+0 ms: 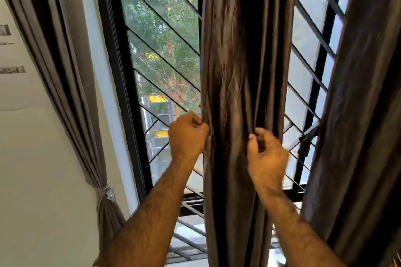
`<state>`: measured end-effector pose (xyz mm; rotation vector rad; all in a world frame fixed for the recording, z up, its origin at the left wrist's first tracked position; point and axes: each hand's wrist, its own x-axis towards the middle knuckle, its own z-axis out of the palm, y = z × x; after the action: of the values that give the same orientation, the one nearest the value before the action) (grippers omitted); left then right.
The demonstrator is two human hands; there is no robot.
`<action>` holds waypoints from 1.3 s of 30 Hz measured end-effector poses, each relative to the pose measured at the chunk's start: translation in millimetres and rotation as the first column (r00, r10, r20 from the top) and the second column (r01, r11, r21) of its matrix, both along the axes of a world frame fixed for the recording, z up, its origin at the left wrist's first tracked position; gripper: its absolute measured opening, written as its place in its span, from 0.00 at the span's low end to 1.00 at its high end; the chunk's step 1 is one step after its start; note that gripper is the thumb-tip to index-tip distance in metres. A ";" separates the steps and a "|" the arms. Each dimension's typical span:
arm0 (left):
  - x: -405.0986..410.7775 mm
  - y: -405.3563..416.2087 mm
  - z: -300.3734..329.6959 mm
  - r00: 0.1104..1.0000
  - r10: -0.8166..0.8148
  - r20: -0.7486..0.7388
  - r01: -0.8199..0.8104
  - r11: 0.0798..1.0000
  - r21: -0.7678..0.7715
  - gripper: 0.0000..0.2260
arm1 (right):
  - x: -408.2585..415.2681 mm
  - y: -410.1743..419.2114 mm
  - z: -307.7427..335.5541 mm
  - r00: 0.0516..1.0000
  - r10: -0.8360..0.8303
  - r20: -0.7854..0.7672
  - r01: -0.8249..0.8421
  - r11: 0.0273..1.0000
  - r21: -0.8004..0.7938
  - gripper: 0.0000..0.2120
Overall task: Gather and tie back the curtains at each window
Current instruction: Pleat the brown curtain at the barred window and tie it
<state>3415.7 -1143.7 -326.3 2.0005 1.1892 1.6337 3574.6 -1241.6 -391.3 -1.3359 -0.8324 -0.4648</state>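
head view: both hands [187, 134] [267, 154] grip brown curtain [245, 60]; wall writing unreadable.

a dark brown shiny curtain [245, 67] hangs in narrow bunched folds at the frame centre. at nine o'clock a grey curtain [71, 84] is already tied back.

Daylight came in through the window [160, 54], leaving the brown curtain [245, 50] backlit and dark in its folds. Panes at right were washed out pale. Right hand [265, 154] was slightly motion-blurred. Wide-angle bowing bent the frame lines toward the edges.
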 end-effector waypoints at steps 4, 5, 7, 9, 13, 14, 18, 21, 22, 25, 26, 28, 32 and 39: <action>23.5 -13.4 -9.5 0.978 -0.209 -0.011 0.210 0.976 0.053 0.04 | -18.4 12.5 -10.7 0.935 0.111 0.336 -0.064 0.987 -0.148 0.11; 27.4 -16.1 -12.8 0.973 -0.231 0.018 0.230 0.971 0.058 0.04 | -16.3 12.7 -13.2 0.938 0.134 0.321 -0.090 0.985 -0.148 0.12; 32.7 -21.3 -18.0 0.969 -0.238 0.061 0.233 0.969 0.078 0.02 | -8.2 11.7 -18.8 0.929 0.178 0.324 -0.135 0.979 -0.150 0.12; 38.4 -24.3 -21.1 0.971 -0.229 0.075 0.222 0.971 0.086 0.02 | -1.3 8.5 -24.0 0.905 0.213 0.367 -0.154 0.971 -0.183 0.12; 48.8 -26.3 -29.8 0.939 -0.290 0.186 0.286 0.957 0.047 0.04 | 18.0 4.7 -25.2 0.885 0.291 0.364 -0.244 0.955 -0.171 0.13; 50.1 -28.6 -31.8 0.926 -0.300 0.230 0.301 0.953 0.029 0.05 | 23.6 4.0 -25.1 0.882 0.318 0.347 -0.277 0.947 -0.162 0.12; 57.5 -48.1 -31.0 0.854 -0.325 0.406 0.384 0.920 -0.072 0.06 | 31.9 -1.6 -31.9 0.860 0.397 0.321 -0.362 0.918 -0.164 0.11; 63.2 -52.5 -27.7 0.840 -0.324 0.435 0.394 0.916 -0.078 0.07 | 37.3 -5.7 -37.2 0.852 0.437 0.289 -0.407 0.899 -0.160 0.10; 62.8 -51.5 -27.9 0.833 -0.328 0.446 0.401 0.913 -0.077 0.06 | 38.8 -7.1 -37.7 0.851 0.444 0.281 -0.415 0.896 -0.158 0.10; 59.9 -52.9 -29.0 0.817 -0.365 0.445 0.442 0.893 -0.079 0.05 | 41.5 -11.3 -37.3 0.845 0.458 0.277 -0.436 0.889 -0.138 0.10; 60.2 -55.0 -29.1 0.815 -0.385 0.433 0.460 0.885 -0.079 0.06 | 42.2 -11.7 -36.9 0.846 0.455 0.280 -0.434 0.891 -0.135 0.10; 61.2 -57.9 -30.1 0.822 -0.401 0.404 0.469 0.880 -0.080 0.08 | 42.6 -11.8 -36.7 0.855 0.435 0.283 -0.415 0.900 -0.130 0.10; 62.7 -56.8 -31.9 0.891 -0.346 0.296 0.378 0.924 -0.060 0.12 | 46.9 -12.0 -38.1 0.852 0.432 0.295 -0.413 0.902 -0.128 0.11; 65.0 -62.2 -33.9 0.955 -0.269 0.122 0.269 0.963 0.020 0.05 | 56.1 -5.3 -38.4 0.796 0.448 0.407 -0.380 0.893 -0.239 0.14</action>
<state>3480.7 -1205.9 -360.2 1.9319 0.8292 1.5946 3630.7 -1247.0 -429.7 -1.1374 -1.5426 -0.3720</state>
